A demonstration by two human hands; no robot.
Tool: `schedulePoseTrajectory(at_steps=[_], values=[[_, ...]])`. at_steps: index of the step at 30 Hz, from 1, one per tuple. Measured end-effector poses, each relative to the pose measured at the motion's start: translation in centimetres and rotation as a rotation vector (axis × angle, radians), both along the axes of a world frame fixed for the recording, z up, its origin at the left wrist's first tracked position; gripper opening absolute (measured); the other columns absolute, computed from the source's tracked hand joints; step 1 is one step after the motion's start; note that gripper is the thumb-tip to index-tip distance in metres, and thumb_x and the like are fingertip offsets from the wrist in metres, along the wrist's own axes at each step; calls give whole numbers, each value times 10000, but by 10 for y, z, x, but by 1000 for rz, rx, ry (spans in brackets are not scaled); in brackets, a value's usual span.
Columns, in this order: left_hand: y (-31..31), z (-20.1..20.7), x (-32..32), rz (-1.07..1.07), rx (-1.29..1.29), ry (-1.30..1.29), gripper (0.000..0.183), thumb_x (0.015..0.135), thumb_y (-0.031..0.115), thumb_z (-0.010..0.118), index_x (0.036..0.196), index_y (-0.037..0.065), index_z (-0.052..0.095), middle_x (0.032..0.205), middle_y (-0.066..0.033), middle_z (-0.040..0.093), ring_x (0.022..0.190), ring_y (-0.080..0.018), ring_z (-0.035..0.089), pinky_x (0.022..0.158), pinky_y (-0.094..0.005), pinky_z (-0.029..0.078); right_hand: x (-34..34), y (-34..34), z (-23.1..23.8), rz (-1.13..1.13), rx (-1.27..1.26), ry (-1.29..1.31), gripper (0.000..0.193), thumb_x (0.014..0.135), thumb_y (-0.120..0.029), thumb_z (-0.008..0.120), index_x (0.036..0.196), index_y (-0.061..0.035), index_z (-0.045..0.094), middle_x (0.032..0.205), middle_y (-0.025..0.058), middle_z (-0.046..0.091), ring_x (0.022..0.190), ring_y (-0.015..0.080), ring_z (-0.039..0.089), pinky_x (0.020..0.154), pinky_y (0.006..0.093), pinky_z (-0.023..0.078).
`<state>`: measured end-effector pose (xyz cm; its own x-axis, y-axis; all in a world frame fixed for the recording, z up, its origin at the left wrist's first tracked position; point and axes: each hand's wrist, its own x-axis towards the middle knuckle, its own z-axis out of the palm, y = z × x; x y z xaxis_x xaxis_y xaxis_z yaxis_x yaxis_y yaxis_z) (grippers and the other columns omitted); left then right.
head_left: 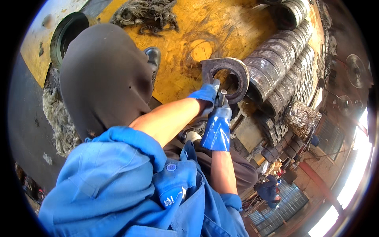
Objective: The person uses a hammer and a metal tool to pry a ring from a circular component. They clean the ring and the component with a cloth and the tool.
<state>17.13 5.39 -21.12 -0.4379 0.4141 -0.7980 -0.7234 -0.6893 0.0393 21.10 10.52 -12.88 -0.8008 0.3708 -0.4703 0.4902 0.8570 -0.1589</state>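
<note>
Both my hands wear blue gloves with worn, greyish fingers, and they are close together at a dark metal housing (243, 71). The housing is D-shaped, with a large round bore and one squared corner. My left hand (209, 94) reaches the near rim of the bore, its fingers bent and partly hidden; what they grip I cannot make out. Just below and to the right, my right hand (222, 112) is closed around a short metal rod (223, 94) whose round end sticks up above the fist. The rod's other end is hidden.
Rows of dark, ringed metal cylinders (272, 59) lie to the right, with a silvery crumpled bundle (302, 115) beyond. A yellow, stained plate (221, 19) covers the floor ahead. Fibrous grey waste (146, 15) lies on it. At upper left stands a dark green ring (57, 43). Another person (269, 191) is far off.
</note>
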Motion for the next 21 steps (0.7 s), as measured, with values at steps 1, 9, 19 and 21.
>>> schedulePoseTrajectory(at_steps=[1,9,19,21], values=[[9,-19,0,-44,-90,62,427,950,431,487,846,29,584,630,-107,596,471,-248,557,445,-382,444,12,21,-34,-54,-254,271,295,885,-103,601,1167,-19,595,1041,93,680,895,197,649,746,307,500],[7,-13,34,-255,-327,341,365,934,352,549,950,-5,621,733,-114,627,604,-223,595,546,-367,463,63,33,-60,-547,-778,376,302,864,-70,582,1152,18,595,1010,99,672,836,186,634,732,318,514],[-16,-13,42,-505,-858,1000,347,911,258,584,1062,-54,604,880,-195,655,824,-275,635,724,-393,480,98,31,-72,-918,-956,279,285,874,-126,558,1120,11,609,965,107,678,825,216,640,731,354,511],[-14,-34,39,-553,-880,965,330,917,256,571,1041,-48,603,857,-181,651,799,-274,632,712,-392,480,96,27,-72,-908,-979,238,287,876,-130,555,1120,10,610,969,111,677,829,220,641,736,357,511]])
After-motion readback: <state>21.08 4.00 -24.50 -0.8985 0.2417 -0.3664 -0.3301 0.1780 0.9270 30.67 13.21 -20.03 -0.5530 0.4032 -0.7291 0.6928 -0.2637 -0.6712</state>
